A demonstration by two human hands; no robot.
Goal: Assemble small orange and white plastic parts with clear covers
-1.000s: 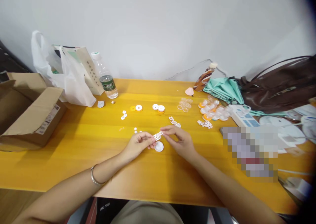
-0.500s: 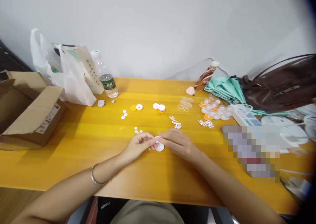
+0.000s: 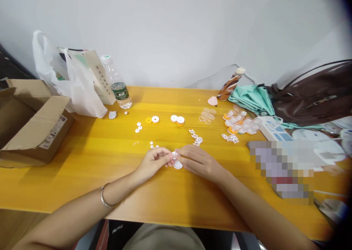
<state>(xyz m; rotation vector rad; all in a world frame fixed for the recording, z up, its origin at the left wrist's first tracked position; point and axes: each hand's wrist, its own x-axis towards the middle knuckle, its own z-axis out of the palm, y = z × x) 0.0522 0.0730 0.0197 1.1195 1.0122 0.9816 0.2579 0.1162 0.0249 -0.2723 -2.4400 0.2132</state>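
Compared with a second ago, the right hand point(image 3: 200, 162) has drawn in against the fingers of the left hand point(image 3: 152, 162), and less of the small white piece point(image 3: 174, 155) shows. That piece sits between the two sets of fingertips, near a round white lid point(image 3: 178, 165) that they partly cover. Left thumb and fingers pinch it; the right fingers bend close over its other side, and whether they grip it or merely press it I cannot tell.

Beyond the left fingers and well to their left, a water bottle point(image 3: 122, 102) wears a green label point(image 3: 120, 91) with white characters, apparently 怡宝. Past it, a paper bag point(image 3: 96, 68) bears a column of dark characters, too small to read. Farther left of the fingers, the cardboard box point(image 3: 33, 132) has a printed sticker point(image 3: 53, 131), illegible. Beyond the right fingers, off to their right, a leaning brown bottle point(image 3: 230, 85) shows pale letters starting "NE".
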